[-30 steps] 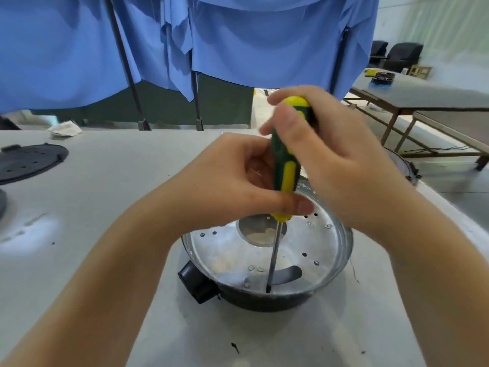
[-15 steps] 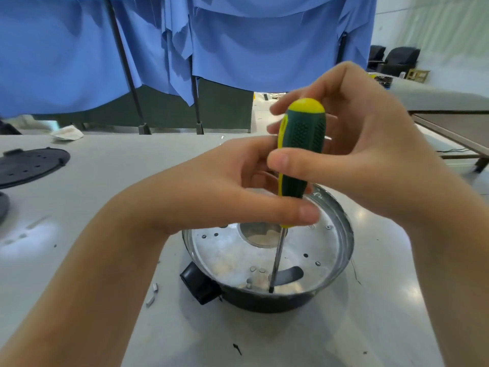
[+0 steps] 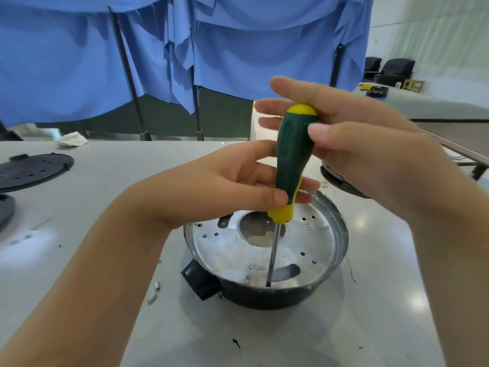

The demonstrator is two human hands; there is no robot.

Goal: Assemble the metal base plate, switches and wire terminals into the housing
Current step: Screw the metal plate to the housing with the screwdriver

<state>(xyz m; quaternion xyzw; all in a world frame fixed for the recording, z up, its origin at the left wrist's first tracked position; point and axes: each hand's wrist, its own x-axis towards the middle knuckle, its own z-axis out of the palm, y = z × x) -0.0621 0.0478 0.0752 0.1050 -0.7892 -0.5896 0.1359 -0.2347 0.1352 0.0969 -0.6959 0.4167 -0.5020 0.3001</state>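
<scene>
Head view: an upright screwdriver [image 3: 291, 165] is pinched low by the left hand [image 3: 225, 192] and at the top by the right hand [image 3: 352, 144]; its tip is set on the metal base plate [image 3: 232, 250], directly below both grips.

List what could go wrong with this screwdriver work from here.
The screwdriver stands nearly upright with its tip at the near edge of the metal base plate, beside a curved slot; a slip could drop the tip into the slot. The right hand has only fingertips on the handle, so it may wobble. The housing sits unclamped on the table and could turn.
</scene>
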